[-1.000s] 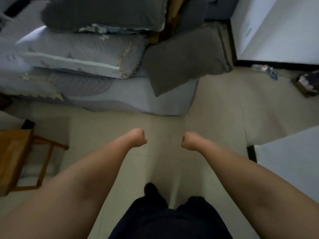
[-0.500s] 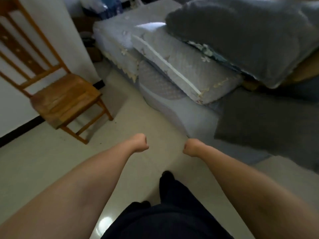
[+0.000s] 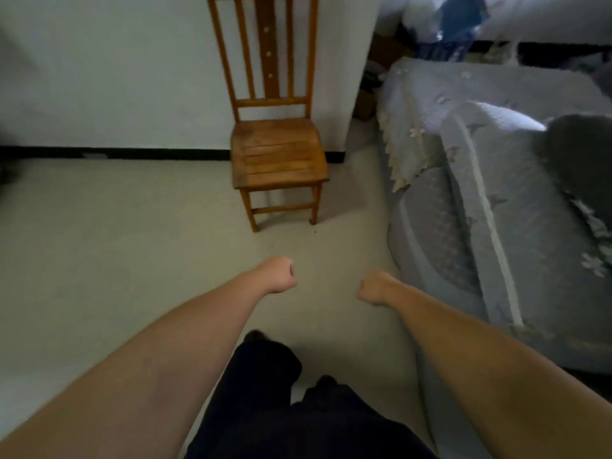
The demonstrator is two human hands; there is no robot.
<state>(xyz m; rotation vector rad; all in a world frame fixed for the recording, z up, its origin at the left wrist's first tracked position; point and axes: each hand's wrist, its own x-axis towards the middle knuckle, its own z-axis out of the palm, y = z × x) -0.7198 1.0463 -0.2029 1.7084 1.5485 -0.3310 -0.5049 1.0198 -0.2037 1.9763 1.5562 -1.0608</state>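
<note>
Chair ahead, both fists empty

Chair (image 3: 278, 154) stands at the far edge of the floor (image 3: 132, 243), its back flat to the wall (image 3: 99, 77). It is probably parked there to leave a walkway beside the bed (image 3: 496, 193) along the floor's right edge. Left hand (image 3: 280, 274) and right hand (image 3: 374, 289) are curled into fists and grip nothing. They are held out apart over the floor, well short of the chair, so no reach seems begun.

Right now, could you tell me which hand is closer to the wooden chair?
The left hand: its empty fist is in line with the wooden chair, while the right hand is further back, nearer the quilted grey sofa.
</note>
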